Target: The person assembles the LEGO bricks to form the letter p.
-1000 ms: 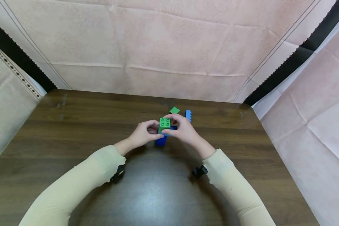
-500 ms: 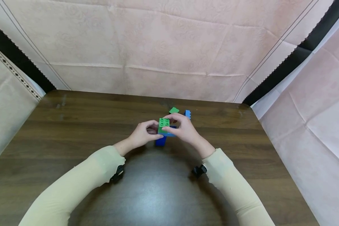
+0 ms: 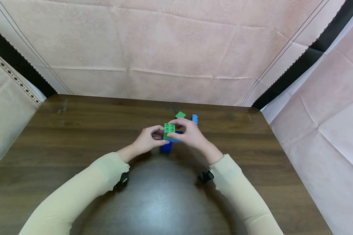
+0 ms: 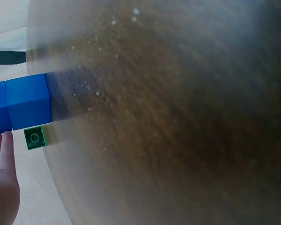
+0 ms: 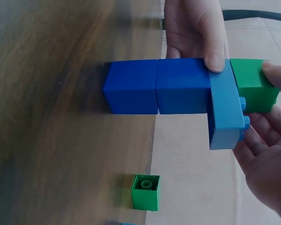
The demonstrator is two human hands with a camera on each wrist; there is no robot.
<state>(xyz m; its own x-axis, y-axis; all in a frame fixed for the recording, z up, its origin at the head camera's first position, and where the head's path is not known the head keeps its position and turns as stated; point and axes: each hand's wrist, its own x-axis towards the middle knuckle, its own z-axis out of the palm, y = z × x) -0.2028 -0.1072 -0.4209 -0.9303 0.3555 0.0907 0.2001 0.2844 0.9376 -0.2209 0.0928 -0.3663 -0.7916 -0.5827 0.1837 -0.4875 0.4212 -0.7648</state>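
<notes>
Slightly shifted since a second ago, our right hand (image 3: 192,133) is laying its thumb across the bright green, studded plastic block (image 3: 169,127), which we are pinching with half-curled fingers. Our left hand (image 3: 147,138), also half-curled, is pinching the light blue oblong plastic brick (image 5: 228,103) beneath from 9 o'clock. Two dark blue plastic blocks (image 5: 182,89) are supporting that brick, which is overhanging toward 3 o'clock. Beyond, a loose green block (image 3: 180,114) is lying at 1 o'clock, a loose blue brick (image 3: 194,118) at 2.
</notes>
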